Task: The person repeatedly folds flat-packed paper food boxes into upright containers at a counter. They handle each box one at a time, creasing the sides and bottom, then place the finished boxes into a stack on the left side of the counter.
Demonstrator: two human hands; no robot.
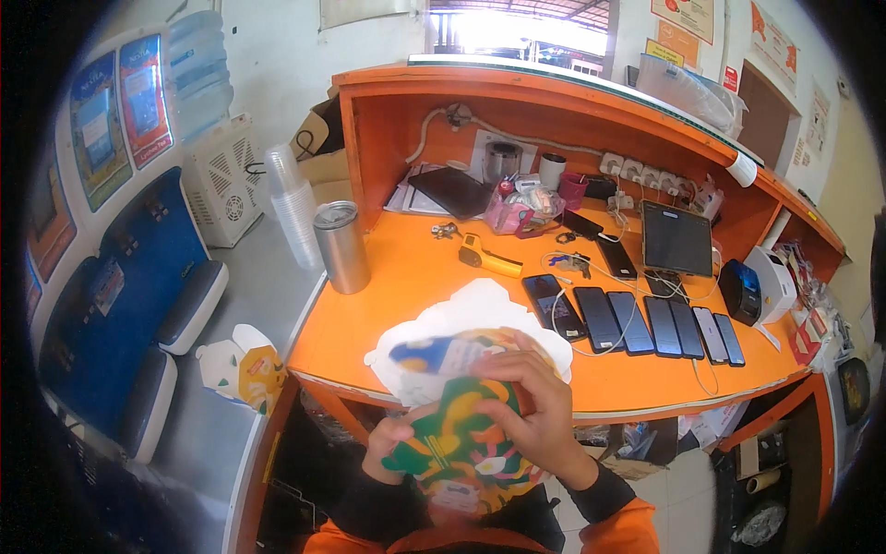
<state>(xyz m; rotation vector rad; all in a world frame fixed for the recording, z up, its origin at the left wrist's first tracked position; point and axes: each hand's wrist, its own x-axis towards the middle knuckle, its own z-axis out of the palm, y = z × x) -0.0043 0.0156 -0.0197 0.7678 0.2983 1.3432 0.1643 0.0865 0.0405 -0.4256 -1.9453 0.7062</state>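
My left hand (388,447) pinches the left edge of a printed cardboard food box (461,420), green with yellow and coloured patterns, held over my lap at the desk's front edge. At its upper right, my right hand (538,411) grips the same cardboard, thumb on the printed face and fingers bent over the top. A blue, yellow and white flap above it is blurred. Beyond my hands, flat white box blanks (475,303) lie on the orange desk (323,337), partly covered. A formed printed box (242,369) stands open on the grey counter to the left.
A steel tumbler (342,247) stands at the desk's left edge, near stacked plastic cups (292,208). Behind the blanks lies a yellow infrared thermometer (489,258). Several phones (637,323) with cables line the right side, before a tablet (678,238) and small printers (764,284).
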